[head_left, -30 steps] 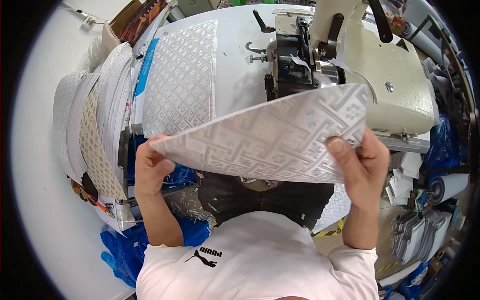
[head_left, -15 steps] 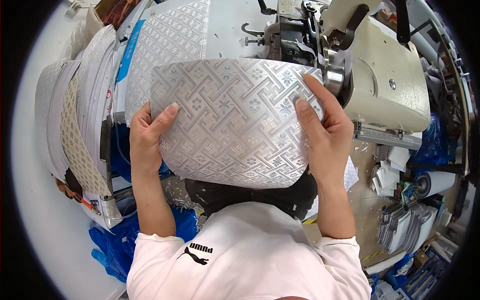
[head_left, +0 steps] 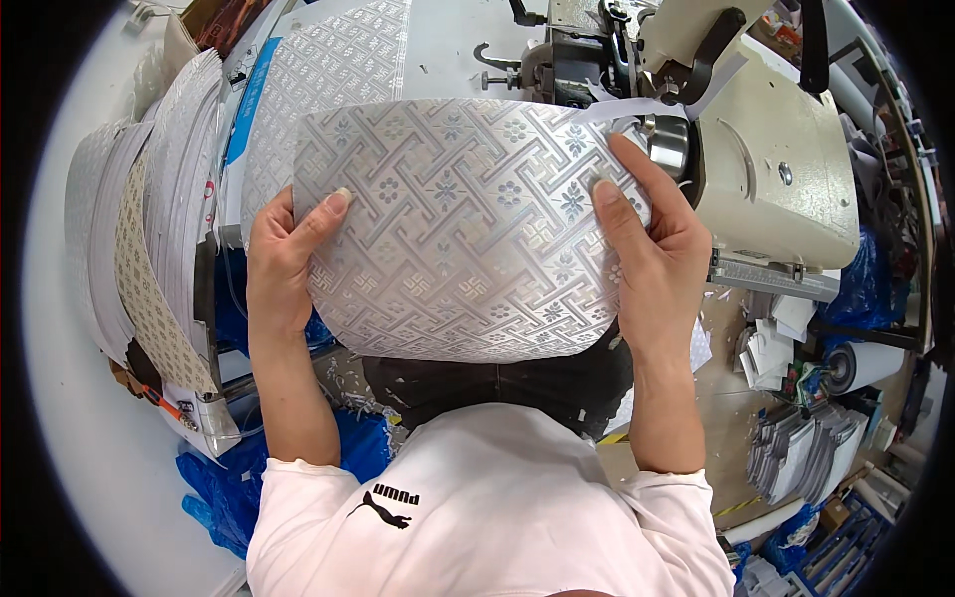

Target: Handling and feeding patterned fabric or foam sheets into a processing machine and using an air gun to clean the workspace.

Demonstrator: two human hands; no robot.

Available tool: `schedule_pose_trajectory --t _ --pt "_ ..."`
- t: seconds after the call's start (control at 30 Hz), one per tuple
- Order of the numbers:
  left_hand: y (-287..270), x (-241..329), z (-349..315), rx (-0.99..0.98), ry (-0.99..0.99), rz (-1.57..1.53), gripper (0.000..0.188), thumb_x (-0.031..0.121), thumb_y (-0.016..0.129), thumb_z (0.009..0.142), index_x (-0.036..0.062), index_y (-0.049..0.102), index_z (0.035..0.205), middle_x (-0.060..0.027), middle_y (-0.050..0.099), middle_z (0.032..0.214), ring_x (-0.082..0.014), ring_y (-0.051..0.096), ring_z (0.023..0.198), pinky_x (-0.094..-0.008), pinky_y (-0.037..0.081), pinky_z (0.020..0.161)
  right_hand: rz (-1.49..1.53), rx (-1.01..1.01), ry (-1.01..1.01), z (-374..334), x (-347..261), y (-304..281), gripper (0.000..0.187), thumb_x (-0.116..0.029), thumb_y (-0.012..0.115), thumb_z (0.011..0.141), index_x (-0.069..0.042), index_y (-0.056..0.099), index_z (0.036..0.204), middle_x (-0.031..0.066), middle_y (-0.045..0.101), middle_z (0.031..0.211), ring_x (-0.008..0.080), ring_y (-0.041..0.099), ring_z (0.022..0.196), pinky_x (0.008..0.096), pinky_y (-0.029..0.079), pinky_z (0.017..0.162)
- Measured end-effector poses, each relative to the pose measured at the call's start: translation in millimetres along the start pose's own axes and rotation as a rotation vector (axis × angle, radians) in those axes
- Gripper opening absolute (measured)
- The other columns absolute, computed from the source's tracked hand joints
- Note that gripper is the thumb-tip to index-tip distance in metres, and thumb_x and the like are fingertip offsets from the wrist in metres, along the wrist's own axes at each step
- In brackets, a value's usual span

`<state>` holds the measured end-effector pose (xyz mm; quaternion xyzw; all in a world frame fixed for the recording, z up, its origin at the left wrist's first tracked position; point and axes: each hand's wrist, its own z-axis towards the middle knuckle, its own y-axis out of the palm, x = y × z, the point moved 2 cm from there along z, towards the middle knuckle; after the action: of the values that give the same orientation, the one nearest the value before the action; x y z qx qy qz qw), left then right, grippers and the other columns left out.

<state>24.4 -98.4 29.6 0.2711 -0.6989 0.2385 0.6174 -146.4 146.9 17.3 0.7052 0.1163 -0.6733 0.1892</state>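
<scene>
I hold a stiff silver-white sheet (head_left: pixel 463 234) embossed with a geometric key and flower pattern, its curved lower edge toward my body. My left hand (head_left: pixel 288 259) grips its left edge, thumb on top. My right hand (head_left: pixel 647 249) grips its right edge, thumb lying across the pattern. The sheet is held flat in front of my chest, just before the cream sewing machine (head_left: pixel 766 149), and it hides the table edge beneath it.
A flat patterned sheet (head_left: pixel 328 90) lies on the white table behind. Stacks of similar patterned pieces (head_left: pixel 149 229) stand at my left. Blue plastic bags (head_left: pixel 229 488) lie on the floor; paper scraps and stacked sheets (head_left: pixel 806 448) sit at the right.
The sheet was tilted edge-on a second ago; it has swung to face the camera and moved closer to the sewing machine. Both hands stayed on its edges.
</scene>
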Motion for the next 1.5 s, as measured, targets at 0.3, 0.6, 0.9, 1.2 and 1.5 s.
schedule_pose_trajectory --t 0.3,0.6,0.9,1.2,1.5 --pt "44.0 -16.6 2.4 -0.207 -0.064 0.003 0.034 0.019 0.074 0.092 -0.0066 0.067 0.115 -0.0119 0.074 0.102 -0.0121 0.07 0.087 -0.0259 0.056 0.079 -0.085 0.112 -0.02 8.4 -16.0 -52.7 0.038 -0.007 0.071 0.096 0.003 0.064 0.132 0.0022 0.071 0.093 0.0012 0.058 0.074 0.0155 0.042 0.062" --pt "157.4 -14.0 -16.5 -0.397 -0.169 -0.259 0.032 0.018 0.069 0.097 -0.0064 0.065 0.118 -0.009 0.072 0.105 -0.0093 0.067 0.088 -0.024 0.054 0.08 -0.258 0.105 -0.041 26.6 -44.4 -183.0 0.037 -0.011 0.071 0.096 -0.002 0.066 0.132 0.0073 0.075 0.1 0.0044 0.067 0.082 0.0172 0.051 0.072" --pt "253.1 -29.4 -27.8 -0.656 -0.042 -0.352 0.027 0.015 0.064 0.1 -0.0043 0.064 0.12 -0.0068 0.072 0.097 -0.0099 0.065 0.08 -0.028 0.053 0.073 -0.65 0.245 -0.071 -3.4 -102.8 -261.7 0.051 -0.024 0.07 0.098 -0.008 0.057 0.144 0.0102 0.074 0.108 0.0135 0.069 0.096 0.0273 0.053 0.089" --pt "271.9 18.3 -74.4 -0.961 0.804 0.216 0.038 0.006 0.069 0.094 -0.0024 0.061 0.13 -0.0133 0.075 0.106 -0.0175 0.071 0.093 -0.0279 0.054 0.081 -1.318 -0.462 -0.383 -81.1 -162.7 -236.6 0.035 -0.017 0.068 0.097 -0.004 0.066 0.129 0.0147 0.071 0.112 0.0287 0.067 0.113 0.0449 0.043 0.109" --pt "73.0 -18.9 -26.6 -0.289 0.951 0.444 0.034 0.011 0.053 0.105 -0.0049 0.054 0.136 -0.0222 0.073 0.107 -0.03 0.073 0.098 -0.039 0.054 0.097 -0.216 1.347 -0.024 -404.3 64.3 -499.3 0.018 -0.017 0.066 0.1 -0.007 0.063 0.114 -0.0032 0.059 0.095 0.0041 0.048 0.082 0.0228 0.036 0.065"
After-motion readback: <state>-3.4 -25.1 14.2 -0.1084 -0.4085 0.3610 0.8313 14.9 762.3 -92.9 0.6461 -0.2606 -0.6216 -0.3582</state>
